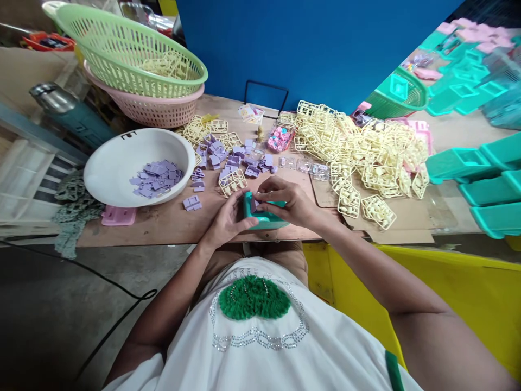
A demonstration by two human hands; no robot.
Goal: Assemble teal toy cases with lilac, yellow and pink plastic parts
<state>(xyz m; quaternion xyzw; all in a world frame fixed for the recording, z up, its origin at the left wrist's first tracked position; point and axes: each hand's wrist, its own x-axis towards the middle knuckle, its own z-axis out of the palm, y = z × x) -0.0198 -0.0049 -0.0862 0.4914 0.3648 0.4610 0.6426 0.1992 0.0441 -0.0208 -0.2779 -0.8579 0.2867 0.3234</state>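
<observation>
A small teal plastic box (pixel 265 221) stands at the table's front edge, close to my body. My left hand (pixel 231 221) grips its left end, the thumb along the near side and the fingers at the far side. From the right, my right hand (pixel 287 200) reaches over the box and pinches a small purple plastic piece (pixel 254 204) at its left part. My right fingers partly hide the box's top. Just beyond my left hand lies a cream sprue frame of small parts (pixel 233 183), with loose purple plastic parts (pixel 234 161) behind it.
On the left are a white bowl (pixel 101 176) of purple pieces, stacked green (pixel 122 60) and pink baskets (pixel 150 108), and a bottle (pixel 73 111). A heap of cream sprues (pixel 366 155) lies right, beside teal boxes (pixel 490 190). A blue panel (pixel 285 49) stands behind.
</observation>
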